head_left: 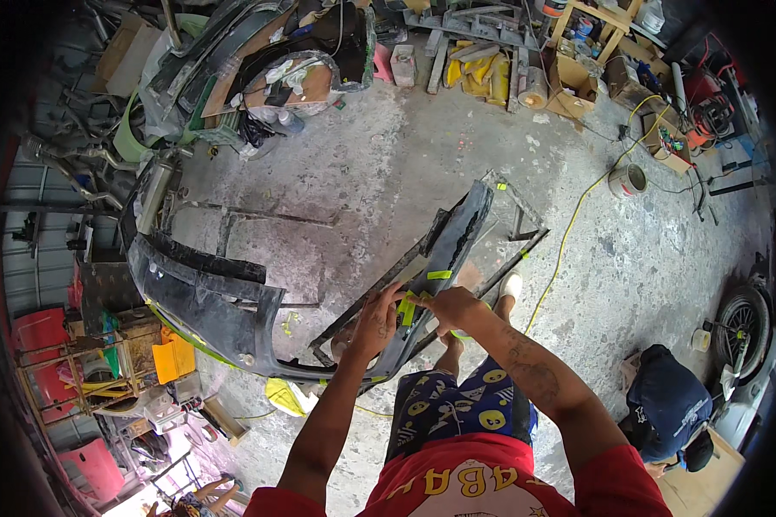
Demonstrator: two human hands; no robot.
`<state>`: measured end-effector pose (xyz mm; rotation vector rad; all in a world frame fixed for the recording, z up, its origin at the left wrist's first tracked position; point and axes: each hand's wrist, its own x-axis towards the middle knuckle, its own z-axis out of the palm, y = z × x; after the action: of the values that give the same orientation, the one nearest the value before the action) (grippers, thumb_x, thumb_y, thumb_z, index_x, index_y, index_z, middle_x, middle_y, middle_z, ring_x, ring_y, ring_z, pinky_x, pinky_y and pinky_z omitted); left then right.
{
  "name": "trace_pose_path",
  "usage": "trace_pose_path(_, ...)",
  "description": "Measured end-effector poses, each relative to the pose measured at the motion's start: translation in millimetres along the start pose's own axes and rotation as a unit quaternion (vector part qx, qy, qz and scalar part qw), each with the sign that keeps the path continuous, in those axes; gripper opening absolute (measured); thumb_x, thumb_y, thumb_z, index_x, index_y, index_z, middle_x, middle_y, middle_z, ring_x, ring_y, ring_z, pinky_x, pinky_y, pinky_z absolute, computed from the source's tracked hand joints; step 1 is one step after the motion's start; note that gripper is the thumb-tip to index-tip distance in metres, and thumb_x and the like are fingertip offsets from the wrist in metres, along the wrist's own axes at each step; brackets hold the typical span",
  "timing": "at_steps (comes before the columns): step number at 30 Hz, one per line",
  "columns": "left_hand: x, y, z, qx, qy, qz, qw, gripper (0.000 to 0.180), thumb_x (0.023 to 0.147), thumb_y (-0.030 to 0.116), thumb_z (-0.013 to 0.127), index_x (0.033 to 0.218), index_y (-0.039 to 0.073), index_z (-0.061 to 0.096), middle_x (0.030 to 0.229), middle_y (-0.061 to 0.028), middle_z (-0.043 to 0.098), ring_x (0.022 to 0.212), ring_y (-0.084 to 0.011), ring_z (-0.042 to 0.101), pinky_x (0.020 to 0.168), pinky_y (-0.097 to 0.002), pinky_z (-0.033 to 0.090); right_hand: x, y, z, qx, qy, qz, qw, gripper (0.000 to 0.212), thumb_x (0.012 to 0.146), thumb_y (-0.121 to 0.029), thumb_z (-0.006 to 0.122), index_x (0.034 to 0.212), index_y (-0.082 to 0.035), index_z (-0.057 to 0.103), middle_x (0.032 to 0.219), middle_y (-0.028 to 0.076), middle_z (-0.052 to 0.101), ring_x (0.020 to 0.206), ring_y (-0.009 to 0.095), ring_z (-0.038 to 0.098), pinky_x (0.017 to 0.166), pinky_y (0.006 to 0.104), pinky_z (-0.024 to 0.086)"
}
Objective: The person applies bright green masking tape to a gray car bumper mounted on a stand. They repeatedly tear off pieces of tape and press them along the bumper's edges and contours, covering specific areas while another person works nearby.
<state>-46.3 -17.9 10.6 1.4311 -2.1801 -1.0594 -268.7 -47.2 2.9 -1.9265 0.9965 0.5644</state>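
Observation:
A grey car bumper, with a dull, sanded-looking surface, curves from the left round to its narrow end in front of me. It rests on a metal-frame stand. My left hand is at the bumper's near edge, its fingers closed in a pinch at a yellow-green strip of masking tape. Facing it, my right hand has its fingers closed at the same strip, the fingertips close to the left ones. Another piece of tape sticks to the bumper just beyond. The fingertips are partly hidden.
A yellow cable runs along the concrete floor to the right, past a bucket. Car parts and bumpers are piled at far left. At lower right a person in dark clothes bends near a wheel.

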Motion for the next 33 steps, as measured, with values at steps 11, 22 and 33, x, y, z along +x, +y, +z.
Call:
trace_pose_path(11,-6.4,-3.3,0.9,0.004,0.038,0.021,0.999,0.050,0.096,-0.004,0.045,0.145,0.007,0.045,0.121,-0.0158,0.070,0.101,-0.0334,0.064,0.091,-0.0399,0.050,-2.7,-10.7,-8.7,-0.028,-0.019,0.022,0.999,0.106,0.073,-0.023,0.086,0.159,-0.043,0.028,0.112,0.006,0.073,0.103,0.031,0.072,0.083,0.0509,0.055)
trace_pose_path(22,-17.3,1.5,-4.4,0.001,0.013,0.002,1.000,0.049,0.098,0.000,0.047,0.146,0.008,0.041,0.121,-0.0136,0.071,0.111,-0.0355,0.062,0.099,-0.0454,0.048,-40.4,-15.7,-16.9,0.017,0.060,0.033,0.997,0.090,0.082,-0.025,0.079,0.159,-0.024,0.033,0.109,0.014,0.073,0.104,0.033,0.071,0.085,0.0459,0.056)
trace_pose_path(33,-36.6,47.1,-26.5,-0.074,0.099,-0.041,0.991,0.034,0.099,0.006,0.054,0.133,0.005,0.057,0.114,-0.0124,0.072,0.104,-0.0343,0.066,0.092,-0.0446,0.052,-174.6,-18.5,54.7,0.605,0.237,-0.092,0.754,0.045,0.098,-0.003,0.061,0.140,-0.001,0.045,0.128,0.013,0.069,0.119,0.022,0.064,0.102,0.0365,0.048)
